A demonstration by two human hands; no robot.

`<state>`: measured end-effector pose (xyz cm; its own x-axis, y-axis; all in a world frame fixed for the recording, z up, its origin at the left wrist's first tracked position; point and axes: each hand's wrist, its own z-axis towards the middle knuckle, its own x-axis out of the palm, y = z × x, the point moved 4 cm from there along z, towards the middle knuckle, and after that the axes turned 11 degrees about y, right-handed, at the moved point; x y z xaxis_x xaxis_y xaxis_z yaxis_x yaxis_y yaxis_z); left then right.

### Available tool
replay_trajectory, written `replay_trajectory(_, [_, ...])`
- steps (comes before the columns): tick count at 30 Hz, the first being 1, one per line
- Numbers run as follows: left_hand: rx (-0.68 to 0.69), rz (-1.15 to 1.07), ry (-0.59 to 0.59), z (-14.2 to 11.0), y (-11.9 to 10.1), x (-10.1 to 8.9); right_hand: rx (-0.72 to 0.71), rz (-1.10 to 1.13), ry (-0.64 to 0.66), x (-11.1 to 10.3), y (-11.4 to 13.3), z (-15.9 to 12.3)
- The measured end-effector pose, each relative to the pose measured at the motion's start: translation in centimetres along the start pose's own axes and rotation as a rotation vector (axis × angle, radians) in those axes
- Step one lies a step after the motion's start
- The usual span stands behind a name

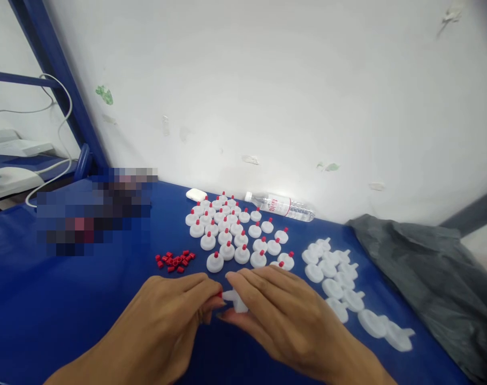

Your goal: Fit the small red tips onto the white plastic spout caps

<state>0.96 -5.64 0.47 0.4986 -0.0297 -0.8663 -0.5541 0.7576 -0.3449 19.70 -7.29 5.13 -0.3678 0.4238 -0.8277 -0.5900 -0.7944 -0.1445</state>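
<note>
My left hand (175, 313) pinches a small red cap (220, 294) between thumb and fingers. Facing it, my right hand (281, 310) grips a white plastic nozzle lid (239, 303), its narrow spout pointing left at the cap. Cap and spout tip are very close; whether they touch I cannot tell. Beyond my left hand lies a pile of loose red caps (175, 261). Many white lids with red tips (226, 250) stand upright past both hands. To the right are several white lids without caps (334, 287), lying on their sides or tilted.
A blue table (119, 278) carries everything. Along the white wall lie a clear plastic bottle (283, 206) on its side and a small white case (196, 194). Dark grey sheeting (432, 278) covers the right edge. A blurred patch (103, 211) hides items at left, near a white cable (65, 128).
</note>
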Motion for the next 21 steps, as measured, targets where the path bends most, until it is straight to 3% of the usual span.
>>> replay_trajectory(5, [-0.014,0.007,-0.002,0.2,0.1,-0.2,0.022,0.002,0.040,0.5,0.2,0.3])
replay_trajectory(9, [-0.045,0.030,-0.005,1.1,0.2,-1.1,0.056,-0.012,0.133,0.1,-1.8,-0.1])
replay_trajectory(11, [-0.088,0.094,0.009,1.2,0.8,-1.8,0.144,-0.020,0.075,-1.1,-3.9,-0.9])
replay_trajectory(14, [-0.196,0.196,0.059,1.0,2.7,-3.0,0.442,-0.068,0.029,-2.9,-7.9,-2.7])
replay_trajectory(17, [-0.374,0.204,0.148,0.4,5.0,-3.7,0.753,-0.117,0.128,-3.7,-11.2,-4.5])
replay_trajectory(21, [-0.466,0.216,0.174,-0.3,6.6,-4.2,0.763,-0.114,0.254,-3.2,-12.8,-5.3])
